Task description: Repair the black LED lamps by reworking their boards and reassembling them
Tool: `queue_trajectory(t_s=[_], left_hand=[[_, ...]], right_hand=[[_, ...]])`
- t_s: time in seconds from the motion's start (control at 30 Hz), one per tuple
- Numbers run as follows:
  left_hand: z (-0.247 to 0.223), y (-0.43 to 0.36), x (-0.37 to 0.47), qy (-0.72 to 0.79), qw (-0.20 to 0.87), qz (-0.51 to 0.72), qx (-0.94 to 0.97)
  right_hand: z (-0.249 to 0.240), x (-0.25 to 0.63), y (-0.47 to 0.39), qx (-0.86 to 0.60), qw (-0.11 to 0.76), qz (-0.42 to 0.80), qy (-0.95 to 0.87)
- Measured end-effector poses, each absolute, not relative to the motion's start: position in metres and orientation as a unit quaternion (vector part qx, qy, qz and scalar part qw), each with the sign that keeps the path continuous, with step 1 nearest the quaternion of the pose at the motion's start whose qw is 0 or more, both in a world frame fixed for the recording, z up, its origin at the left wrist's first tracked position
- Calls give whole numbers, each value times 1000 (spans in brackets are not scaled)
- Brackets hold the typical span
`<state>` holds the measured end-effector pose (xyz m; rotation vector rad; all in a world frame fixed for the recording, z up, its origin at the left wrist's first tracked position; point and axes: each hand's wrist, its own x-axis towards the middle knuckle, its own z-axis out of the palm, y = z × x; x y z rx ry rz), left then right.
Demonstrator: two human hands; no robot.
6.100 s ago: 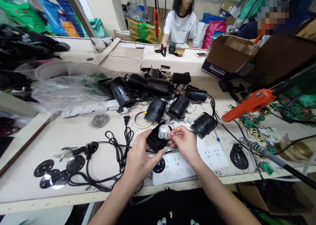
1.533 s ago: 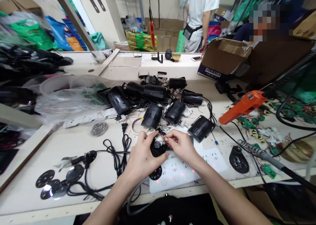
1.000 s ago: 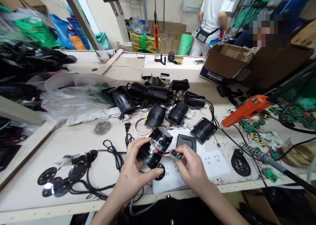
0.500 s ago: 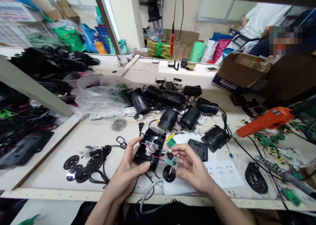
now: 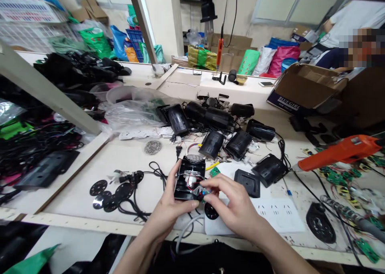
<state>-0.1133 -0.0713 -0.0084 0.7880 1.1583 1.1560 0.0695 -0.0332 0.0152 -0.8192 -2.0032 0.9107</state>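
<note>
Since half a second ago, the right hand [image 5: 233, 204] has brought the small board [image 5: 199, 192] leftward, from beside the housing [image 5: 182, 182] to over its near right corner. Thumb and fingers pinch this board, whose blue and green parts are partly covered. Left hand [image 5: 169, 210] grasps the housing along its left side, thumb across the near end. Glossy black and open on top, the housing shows a white motor [image 5: 190, 182] with thin red wires, and a silvery, perforated round face at the far end. It is held near the middle of the bench's [image 5: 81, 168] near edge, left of the power strip [image 5: 281, 216].
</note>
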Motion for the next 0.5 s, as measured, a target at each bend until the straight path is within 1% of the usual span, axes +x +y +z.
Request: queue_trajectory(t_s=[0.1, 0.23, 0.4, 0.5], left_hand=[[-12, -72, -109, 523, 594, 495, 358], [-13, -73, -104, 549, 556, 494, 381], [-14, -73, -103, 557, 514, 502, 416], [-17, -72, -102, 561, 494, 500, 437]], right_hand=[[9, 62, -34, -279, 368, 287, -840], [2, 53, -32, -258, 346, 174, -885], [7, 53, -28, -252, 354, 205, -877], [10, 56, -27, -267, 328, 195, -885]])
